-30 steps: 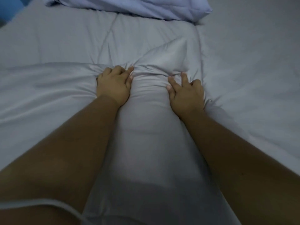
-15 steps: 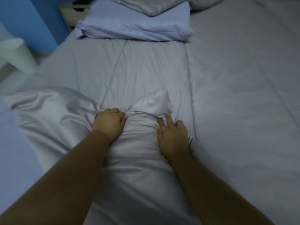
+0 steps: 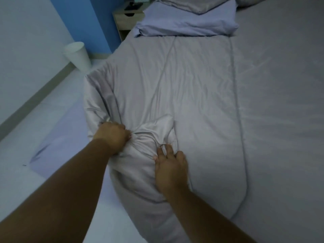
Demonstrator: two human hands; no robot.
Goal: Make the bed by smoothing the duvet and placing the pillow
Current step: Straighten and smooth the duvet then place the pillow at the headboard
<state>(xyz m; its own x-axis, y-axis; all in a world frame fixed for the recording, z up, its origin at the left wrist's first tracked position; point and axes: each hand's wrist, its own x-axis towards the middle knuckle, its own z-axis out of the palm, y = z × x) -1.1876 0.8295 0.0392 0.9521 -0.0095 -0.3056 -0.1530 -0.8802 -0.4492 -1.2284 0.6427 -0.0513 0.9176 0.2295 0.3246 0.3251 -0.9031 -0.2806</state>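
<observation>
Duvet (image 3: 175,85) bunches between my 2 hands: left hand (image 3: 112,135) clenches a fold, right hand (image 3: 171,165) pinches cloth beside it.

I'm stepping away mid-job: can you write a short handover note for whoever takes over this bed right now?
Left hand grips a bunch of the duvet; right hand grips a fold beside it.
Duvet lies lengthwise on the left side of the bed, creased, bunched at the hands. Lilac pillow lies at the head end, grey bedding on top.
Done: duvet laid out.
Left: likely flatten the bunch, smooth creases, place the pillow.
</observation>
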